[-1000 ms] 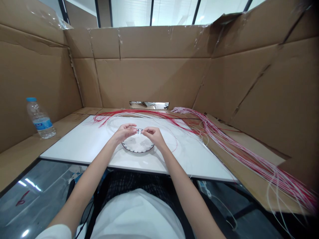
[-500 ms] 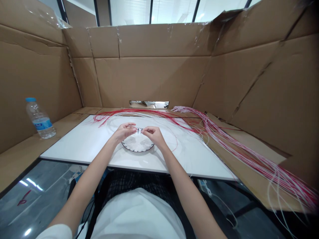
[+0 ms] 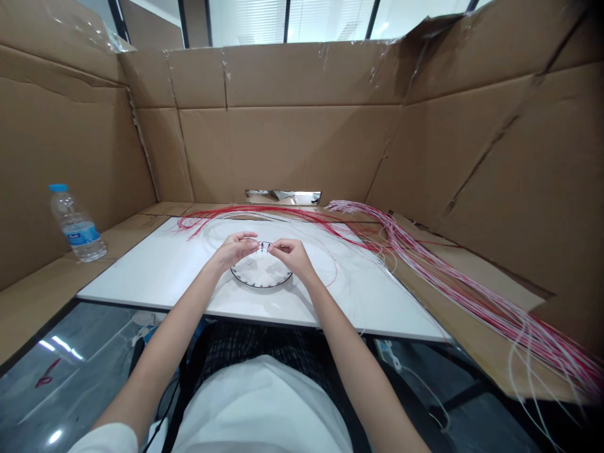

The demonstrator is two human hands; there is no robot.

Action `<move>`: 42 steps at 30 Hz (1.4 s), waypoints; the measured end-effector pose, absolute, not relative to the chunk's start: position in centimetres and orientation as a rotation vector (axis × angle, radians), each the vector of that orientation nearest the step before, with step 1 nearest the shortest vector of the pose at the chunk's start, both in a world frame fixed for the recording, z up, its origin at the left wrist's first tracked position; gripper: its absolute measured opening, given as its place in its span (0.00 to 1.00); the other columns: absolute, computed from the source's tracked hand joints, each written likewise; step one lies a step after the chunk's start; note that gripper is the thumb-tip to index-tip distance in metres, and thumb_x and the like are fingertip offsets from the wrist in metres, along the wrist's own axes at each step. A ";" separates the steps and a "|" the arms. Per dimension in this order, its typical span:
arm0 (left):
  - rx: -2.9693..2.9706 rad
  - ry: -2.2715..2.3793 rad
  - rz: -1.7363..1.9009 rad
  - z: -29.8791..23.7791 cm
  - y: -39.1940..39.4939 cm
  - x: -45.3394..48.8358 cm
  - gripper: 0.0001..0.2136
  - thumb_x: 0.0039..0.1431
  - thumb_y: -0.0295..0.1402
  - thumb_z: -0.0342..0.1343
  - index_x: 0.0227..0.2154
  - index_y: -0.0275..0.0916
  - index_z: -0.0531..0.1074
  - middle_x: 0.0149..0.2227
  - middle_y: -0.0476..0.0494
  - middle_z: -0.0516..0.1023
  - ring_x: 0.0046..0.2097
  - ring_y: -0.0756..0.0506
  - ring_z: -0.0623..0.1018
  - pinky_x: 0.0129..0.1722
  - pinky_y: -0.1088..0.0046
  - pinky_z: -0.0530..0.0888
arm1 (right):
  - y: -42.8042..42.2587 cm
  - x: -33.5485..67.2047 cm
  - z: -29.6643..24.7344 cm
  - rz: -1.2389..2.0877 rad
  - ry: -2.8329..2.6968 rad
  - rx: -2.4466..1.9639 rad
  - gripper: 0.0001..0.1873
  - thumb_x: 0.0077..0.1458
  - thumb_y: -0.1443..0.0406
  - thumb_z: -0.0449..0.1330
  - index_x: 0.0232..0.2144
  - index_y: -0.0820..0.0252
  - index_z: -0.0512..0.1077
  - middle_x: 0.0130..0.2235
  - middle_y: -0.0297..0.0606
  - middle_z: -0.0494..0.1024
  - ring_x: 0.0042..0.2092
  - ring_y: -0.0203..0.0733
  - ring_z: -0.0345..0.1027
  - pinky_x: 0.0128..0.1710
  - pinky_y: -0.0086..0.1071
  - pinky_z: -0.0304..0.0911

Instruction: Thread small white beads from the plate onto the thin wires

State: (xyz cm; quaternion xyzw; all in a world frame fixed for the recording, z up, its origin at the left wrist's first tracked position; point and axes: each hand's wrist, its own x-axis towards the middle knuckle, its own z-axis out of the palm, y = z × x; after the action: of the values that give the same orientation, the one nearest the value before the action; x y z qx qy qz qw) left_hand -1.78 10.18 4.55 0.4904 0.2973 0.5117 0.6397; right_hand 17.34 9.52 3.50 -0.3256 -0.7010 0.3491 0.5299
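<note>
A round white plate with a dark patterned rim sits on the white board in front of me. Over its far left edge is my left hand, thumb and fingers pinched together at the tips. My right hand pinches in the same way over the far right part of the plate. A small gap separates the two sets of fingertips. Whatever they hold is too small to make out. Behind the hands, a bundle of red and white strands stretches across the board.
Cardboard walls enclose the work surface at the back and sides. On the right lies a long bundle of pink and white strands, hanging over the front edge. A water bottle stands at the left. The white board reaches the table's front.
</note>
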 end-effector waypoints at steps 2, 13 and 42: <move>1.124 0.682 1.163 4.6 10.1 -1.8 0.18 0.38 0.25 0.69 0.36 0.32 0.72 0.26 0.47 0.79 0.30 0.51 0.79 0.33 0.79 0.73 | 9.5 17.3 3.5 0.832 -1.674 -0.778 0.09 0.44 0.62 0.62 0.22 0.63 0.75 0.25 0.38 0.77 0.28 0.38 0.69 0.29 0.30 0.62; 1.129 0.710 1.165 5.0 9.7 -1.7 0.19 0.37 0.25 0.69 0.35 0.33 0.73 0.26 0.46 0.80 0.30 0.51 0.78 0.34 0.76 0.72 | 9.4 17.3 3.6 0.816 -1.663 -0.782 0.09 0.44 0.60 0.62 0.22 0.62 0.75 0.26 0.38 0.78 0.29 0.40 0.70 0.31 0.31 0.64; 1.120 0.686 1.173 5.1 9.6 -1.7 0.17 0.39 0.24 0.68 0.35 0.32 0.72 0.27 0.46 0.80 0.31 0.51 0.79 0.38 0.76 0.73 | 9.5 17.3 3.4 0.774 -1.687 -0.800 0.09 0.44 0.62 0.61 0.22 0.62 0.75 0.26 0.38 0.77 0.29 0.39 0.70 0.30 0.30 0.63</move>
State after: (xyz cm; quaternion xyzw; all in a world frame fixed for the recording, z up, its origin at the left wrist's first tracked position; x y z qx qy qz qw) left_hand -1.69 9.64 5.08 0.4905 0.3006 0.5135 0.6367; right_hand 17.33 9.48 3.41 -0.3353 -0.7070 0.3245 0.5314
